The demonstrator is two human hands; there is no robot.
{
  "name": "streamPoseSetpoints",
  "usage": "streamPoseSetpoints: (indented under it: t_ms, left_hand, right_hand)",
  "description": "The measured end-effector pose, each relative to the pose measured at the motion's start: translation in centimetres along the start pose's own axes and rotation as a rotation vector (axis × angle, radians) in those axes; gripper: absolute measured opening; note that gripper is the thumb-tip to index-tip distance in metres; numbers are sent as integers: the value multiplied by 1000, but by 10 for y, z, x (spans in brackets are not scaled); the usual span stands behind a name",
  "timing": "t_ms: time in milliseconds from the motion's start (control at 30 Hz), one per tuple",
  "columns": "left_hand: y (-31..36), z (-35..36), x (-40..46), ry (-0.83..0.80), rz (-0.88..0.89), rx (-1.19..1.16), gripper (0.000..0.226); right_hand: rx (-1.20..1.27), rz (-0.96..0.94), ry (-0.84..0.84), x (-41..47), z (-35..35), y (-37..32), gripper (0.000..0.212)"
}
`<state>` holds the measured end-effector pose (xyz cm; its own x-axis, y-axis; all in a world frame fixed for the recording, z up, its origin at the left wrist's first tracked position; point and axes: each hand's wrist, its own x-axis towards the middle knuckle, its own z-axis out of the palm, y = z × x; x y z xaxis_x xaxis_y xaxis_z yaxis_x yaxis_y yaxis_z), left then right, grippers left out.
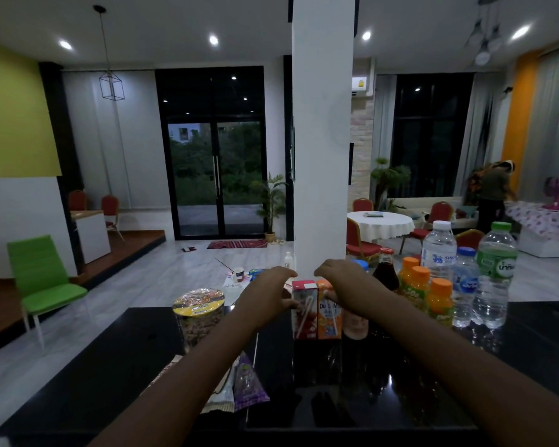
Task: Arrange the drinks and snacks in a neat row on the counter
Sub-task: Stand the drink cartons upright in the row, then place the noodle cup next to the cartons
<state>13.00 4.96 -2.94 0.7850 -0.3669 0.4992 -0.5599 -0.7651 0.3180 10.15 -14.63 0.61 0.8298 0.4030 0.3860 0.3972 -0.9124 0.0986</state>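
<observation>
Two small drink cartons stand side by side near the far edge of the black counter [117, 366]: a red carton [304, 312] and an orange carton [329, 317]. My left hand [268, 293] grips the red carton from its left side. Reaching over the orange carton's top, my right hand [342, 282] holds it. To their right stand a dark bottle [384, 272], three orange juice bottles [438, 301] and three water bottles [494, 279]. A noodle cup [198, 312] stands at the left. A purple snack packet [247, 380] lies near my left forearm.
A white pillar [323, 140] rises just behind the counter's far edge. Another pale packet [221, 396] lies beside the purple one. Beyond the counter are a green chair [42, 279], a round table with red chairs, and a person at the far right.
</observation>
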Motion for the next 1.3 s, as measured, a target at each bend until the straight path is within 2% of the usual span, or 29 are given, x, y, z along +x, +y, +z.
streamPoseSetpoints:
  t_ms: [167,367,533,700,800,933,1067,1133,1300]
  left_hand:
    - [-7,-27,-54,128,63,83,47]
    - [-28,-56,-118,256,26,100,45]
    - [-60,-78,-157,359,-49,71,50]
    - [-96,-83,-171,355,-177,-21,63]
    - [-123,-81,-170,283,-302,-152,79]
    - [-150,-76,-151,86,-397,-350,100]
    - [-165,-72,-123,-105,-337,-598,107]
    - [-170,-69,-112,-169,-284,-641,111]
    - [-176,-60,-96,-203,-211,-729,108]
  right_hand:
    - [120,-23,170,-31,13,-20,42]
    - [202,-63,339,-57,30,-68,53]
    - [300,-120,346,-52,45,-125,62]
    - [345,-146,341,-31,58,-163,69]
    - [365,-139,313,-11,65,-179,71]
    - [347,-113,295,17,76,-185,78]
    - [342,-104,229,38,88,-183,75]
    - [371,-97,190,44,93,-180,69]
    - [446,-80,180,46,97,-170,58]
